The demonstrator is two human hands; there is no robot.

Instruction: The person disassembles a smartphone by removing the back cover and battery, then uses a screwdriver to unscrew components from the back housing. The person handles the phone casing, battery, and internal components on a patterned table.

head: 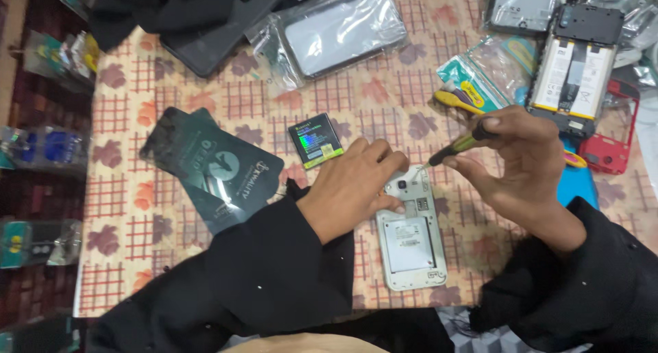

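A white phone point(410, 247) lies back-up with its cover off on the patterned cloth point(226, 106). My left hand point(356, 185) rests on the phone's top end and presses it down near the camera. My right hand point(524, 164) grips a small yellow-and-black screwdriver point(458, 146), its tip touching the phone's upper right corner. A small black battery point(314, 140) lies just left of my left hand.
A dark packaging sleeve point(212, 164) lies at left. Bagged phone parts point(339, 31) sit at the top. An opened phone with exposed battery point(574, 68), a red frame point(613, 147) and a yellow tool point(458, 101) crowd the right. The table edge runs down the left.
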